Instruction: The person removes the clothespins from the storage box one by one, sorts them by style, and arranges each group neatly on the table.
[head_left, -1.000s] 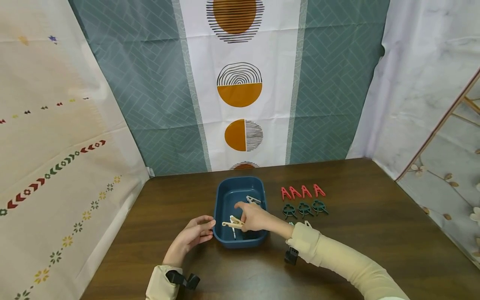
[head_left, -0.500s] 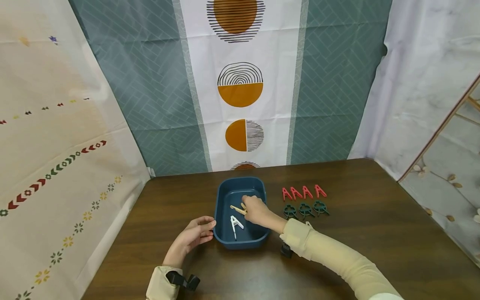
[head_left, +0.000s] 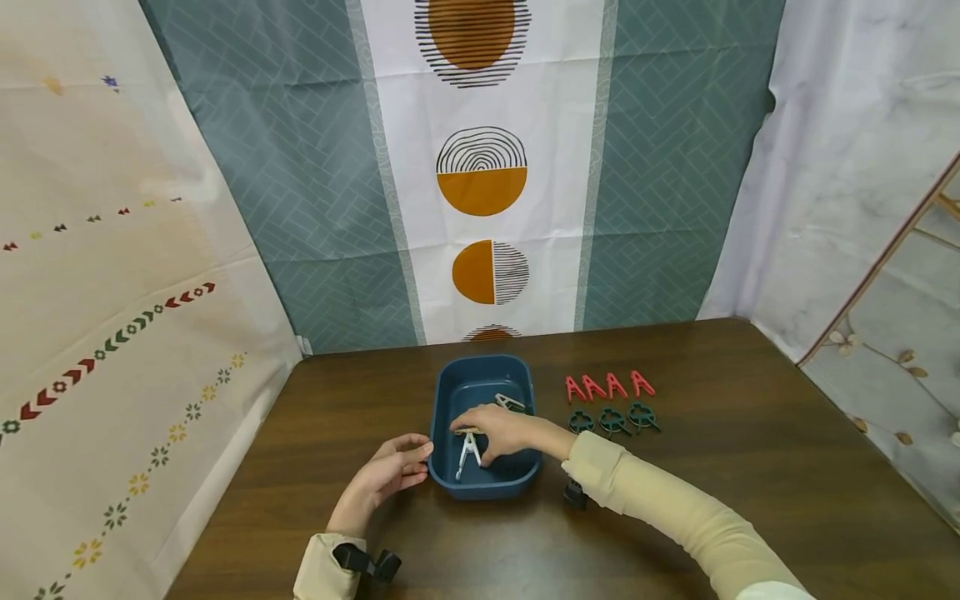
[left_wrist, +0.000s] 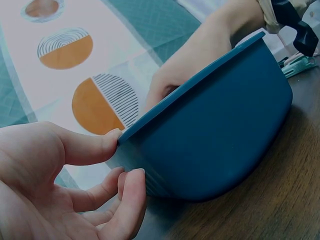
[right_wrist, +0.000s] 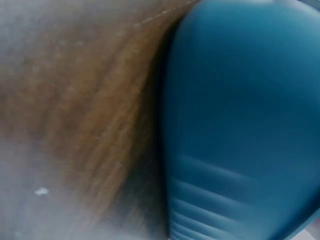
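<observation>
Left hand (head_left: 392, 465), fingers loose, touches a blue plastic tub (head_left: 487, 492) near the desk's (head_left: 360, 392) far edge. Right hand (head_left: 504, 428) bends over a white A-shaped clip (head_left: 469, 442); can't tell its grip.

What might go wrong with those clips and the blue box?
The white clip and beige clip are close together by the right grip, so they might tangle. The left grip touches just one edge of the blue box, so the box could slide if bumped. The right sleeve is near the green clips and might nudge them.
</observation>
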